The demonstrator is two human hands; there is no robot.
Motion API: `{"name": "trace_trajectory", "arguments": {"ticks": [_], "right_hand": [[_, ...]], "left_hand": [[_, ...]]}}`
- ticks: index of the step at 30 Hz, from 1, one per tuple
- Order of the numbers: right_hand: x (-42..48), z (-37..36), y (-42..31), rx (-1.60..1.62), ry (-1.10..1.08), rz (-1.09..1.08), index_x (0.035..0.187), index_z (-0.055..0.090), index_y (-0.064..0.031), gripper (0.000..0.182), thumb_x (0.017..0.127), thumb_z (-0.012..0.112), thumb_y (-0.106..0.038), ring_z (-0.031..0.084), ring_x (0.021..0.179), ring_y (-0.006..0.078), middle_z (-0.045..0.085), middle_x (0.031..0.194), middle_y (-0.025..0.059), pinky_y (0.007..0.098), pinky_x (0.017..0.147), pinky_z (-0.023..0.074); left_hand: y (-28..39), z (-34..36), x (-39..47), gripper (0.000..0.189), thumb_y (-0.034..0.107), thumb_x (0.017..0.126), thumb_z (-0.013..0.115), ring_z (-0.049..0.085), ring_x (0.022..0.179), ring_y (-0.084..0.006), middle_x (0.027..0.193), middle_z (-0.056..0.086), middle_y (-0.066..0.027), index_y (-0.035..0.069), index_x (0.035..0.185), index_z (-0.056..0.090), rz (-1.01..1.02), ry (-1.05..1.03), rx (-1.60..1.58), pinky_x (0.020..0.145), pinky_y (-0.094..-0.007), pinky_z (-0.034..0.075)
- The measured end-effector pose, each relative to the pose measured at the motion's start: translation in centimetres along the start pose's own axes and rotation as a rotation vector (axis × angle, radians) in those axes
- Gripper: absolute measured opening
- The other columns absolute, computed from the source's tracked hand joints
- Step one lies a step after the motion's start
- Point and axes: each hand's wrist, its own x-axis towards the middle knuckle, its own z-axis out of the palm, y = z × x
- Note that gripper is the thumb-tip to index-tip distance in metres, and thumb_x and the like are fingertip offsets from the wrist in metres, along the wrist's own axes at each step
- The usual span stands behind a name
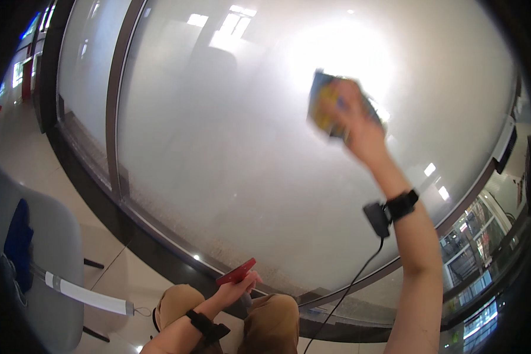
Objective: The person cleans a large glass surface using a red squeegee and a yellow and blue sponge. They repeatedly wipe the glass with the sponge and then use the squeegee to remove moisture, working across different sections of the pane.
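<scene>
My right hand (358, 119) is raised against a large frosted glass panel (203, 146). It grips a blue and yellow cloth or pad (321, 104), too blurred by motion to name more exactly. Low in the view, over my knees, my left hand (243, 285) is closed around a flat red object (236, 271), held tilted in front of the panel's bottom edge. Something grey shows just beneath that hand; whether it belongs to the red object I cannot tell.
A grey chair (57, 221) on the left carries a dark blue cloth (18, 243) and a white-handled tool (88, 294) with a cord loop. A brown frame post (117, 110) divides the glass. From my right wrist's black strap device (376, 219) a cable (358, 278) hangs down.
</scene>
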Motion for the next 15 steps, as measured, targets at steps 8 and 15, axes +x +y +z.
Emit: {"name": "trace_trajectory", "arguments": {"ticks": [8,15], "right_hand": [[9.6,7.8,-7.0,0.052,0.354,0.122,0.133,0.04,-0.001,0.047,0.087,0.052,-0.007,0.031,0.134,0.0327,0.039,0.14,0.017,0.0416,0.111,0.0256],[-1.5,17.3,-20.1,0.531,-0.051,-0.099,0.138,0.04,-0.0112,0.043,0.096,0.042,-0.02,0.04,0.129,0.0263,0.037,0.144,0.0098,0.0356,0.107,0.0335]], "left_hand": [[0.0,-0.1,-1.4,0.027,0.029,0.094,0.053,0.051,0.062,-0.0057,0.067,0.055,0.0026,0.006,0.086,0.065,-0.025,0.092,0.031,0.058,-0.0218,0.041],[2.9,-0.5,-3.2,0.035,0.03,0.099,0.044,0.049,0.066,-0.0099,0.074,0.052,-0.0009,0.004,0.084,0.062,0.055,0.142,0.023,0.064,-0.0245,0.041]]}}
